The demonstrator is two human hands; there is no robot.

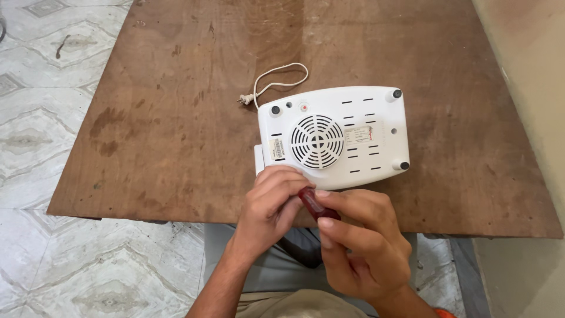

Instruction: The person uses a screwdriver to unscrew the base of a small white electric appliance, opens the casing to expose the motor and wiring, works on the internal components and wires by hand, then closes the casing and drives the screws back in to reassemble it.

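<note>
A white appliance base (332, 136) lies upside down on a brown wooden board (176, 118), showing a round vent grille, slots, labels and black rubber feet. Its white cord and plug (276, 82) curl behind it. My left hand (272, 206) and my right hand (362, 241) meet at the appliance's near-left corner, both wrapped on a dark red screwdriver handle (315, 203). The tool's tip is hidden under my left fingers.
The board sits over a patterned tile floor (53, 118), with its front edge just above my lap. A beige wall (529, 59) runs along the right side.
</note>
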